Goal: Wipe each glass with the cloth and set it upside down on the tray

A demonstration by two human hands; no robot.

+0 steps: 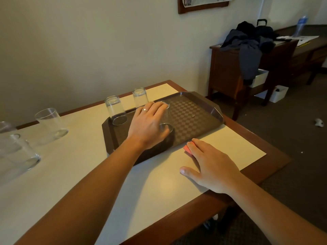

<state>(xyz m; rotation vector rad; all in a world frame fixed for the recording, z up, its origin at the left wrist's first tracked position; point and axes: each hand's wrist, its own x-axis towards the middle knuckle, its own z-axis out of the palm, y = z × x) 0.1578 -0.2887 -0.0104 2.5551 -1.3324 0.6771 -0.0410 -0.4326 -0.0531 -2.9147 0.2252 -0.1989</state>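
Right now the left hand (150, 126) is wrapped over a clear glass (166, 121) that stands mouth-down on the brown tray (200, 110), fingers curled around its side and base. Two more glasses are already upside down along the tray's far edge: one (115, 110) at the far left corner, another (140, 98) just beyond the hand. The tray sits on a pale-topped table (88, 174) with a dark wooden border, its checkered floor bare toward the right end. The right hand (210, 165) lies flat on the table just in front of the tray, fingers straight and thumb spread, pressing down on a pink cloth (188, 149) of which only a small corner peeks out beside the fingertips. To the left, off the tray, three glasses wait upright on the table: one (51, 123) near the far edge, one (23, 152) closer, and a third (5, 127) half cut off by the frame. Against the wall further back stands a dark wooden cabinet (224, 71) with dark clothes (251, 46) heaped on top, and a framed picture (203, 4) hangs above.
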